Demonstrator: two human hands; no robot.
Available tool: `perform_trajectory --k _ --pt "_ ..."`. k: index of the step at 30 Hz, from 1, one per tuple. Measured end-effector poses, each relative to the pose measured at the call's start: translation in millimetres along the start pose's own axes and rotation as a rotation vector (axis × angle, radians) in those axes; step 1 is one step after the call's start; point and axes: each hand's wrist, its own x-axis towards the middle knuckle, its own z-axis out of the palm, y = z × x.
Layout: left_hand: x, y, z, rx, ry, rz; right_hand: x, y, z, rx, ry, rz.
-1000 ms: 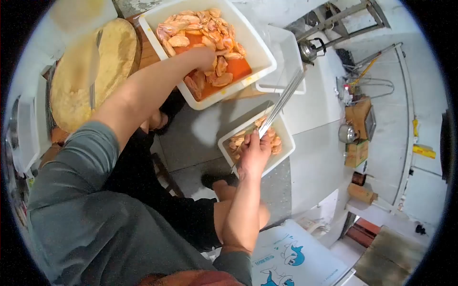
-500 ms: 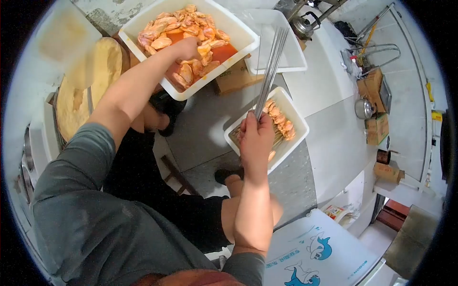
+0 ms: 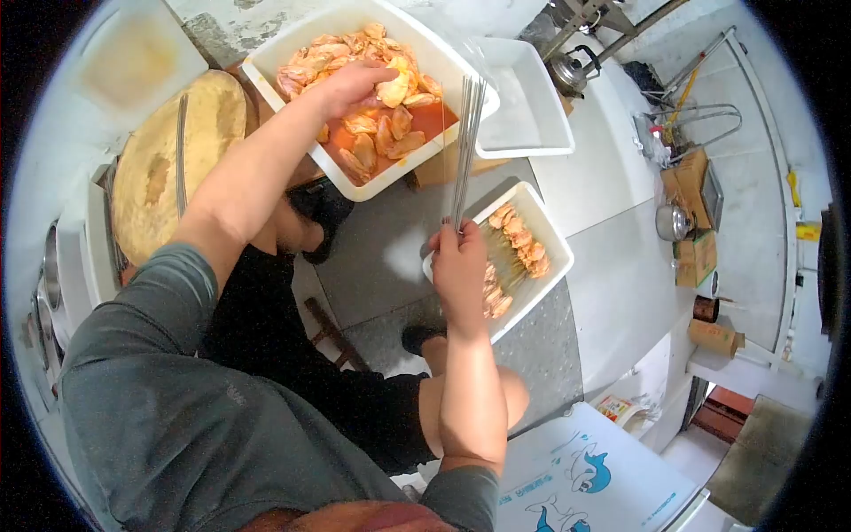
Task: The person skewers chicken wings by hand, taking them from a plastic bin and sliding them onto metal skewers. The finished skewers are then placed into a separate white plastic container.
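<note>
Over the large white tub (image 3: 355, 188), my left hand (image 3: 350, 87) has its fingers closed on a yellowish chicken wing piece (image 3: 396, 86). More raw wing pieces (image 3: 383, 137) lie below it in reddish liquid. My right hand (image 3: 461, 263) grips a bundle of long thin metal skewers (image 3: 466, 151), which point up and away from me. Beneath that hand stands a smaller white tub (image 3: 557, 277) with skewered wing pieces (image 3: 523, 239) along two sides. My right hand hides part of this tub.
An empty-looking white tub (image 3: 541, 133) stands beside the large one. At the left is a round wooden block (image 3: 146, 168) with skewers lying on it. A kettle (image 3: 567, 75), cardboard boxes (image 3: 696, 257) and a white lid with dolphin drawings (image 3: 612, 470) are to the right.
My left hand has risen out of the wing pieces, and a wing piece now shows at its fingertips. My right hand has shifted slightly left and down, with the skewers more upright.
</note>
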Motion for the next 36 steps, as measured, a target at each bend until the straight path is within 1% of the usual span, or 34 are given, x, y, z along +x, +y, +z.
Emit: perform_trajectory --k 1,2,5,6,9,12,14,15,20,21,24,27,30,36 --pt "-12 6 8 -0.067 0.036 0.023 0 -2 3 0.018 -0.019 0.004" --pt "-23 14 15 -0.095 0.123 0.025 0 -3 5 0.036 -0.037 0.01" --pt "-13 10 3 -0.046 -0.065 0.089 6 1 11 0.038 -0.064 -0.01" --pt "-29 21 9 -0.048 -0.03 0.113 6 0 12 0.046 -0.074 -0.008" --pt "-6 5 4 0.041 -0.026 0.22 4 -4 13 0.078 -0.094 0.004" --pt "-5 3 7 -0.005 0.02 0.277 1 -4 12 0.134 -0.105 0.029" --pt "-12 7 9 0.133 0.091 0.288 -1 -2 10 0.179 -0.119 0.031" --pt "-18 11 11 0.201 0.128 0.293 -2 0 9 0.145 -0.118 0.013" --pt "-47 25 19 0.107 0.16 0.281 -6 13 6 -0.056 -0.097 -0.066" --pt "-52 27 19 0.094 0.17 0.277 -7 13 7 -0.044 -0.095 -0.072" --pt "-48 25 13 -0.073 0.062 0.24 -13 13 8 -0.03 -0.093 -0.098" --pt "-59 30 15 -0.196 0.035 0.198 -16 12 10 -0.055 -0.097 -0.128" --pt "-65 31 17 -0.278 0.035 0.219 -18 11 9 -0.057 -0.091 -0.125" --pt "-54 18 14 -0.333 -0.061 0.243 -16 12 9 -0.089 -0.092 -0.115"
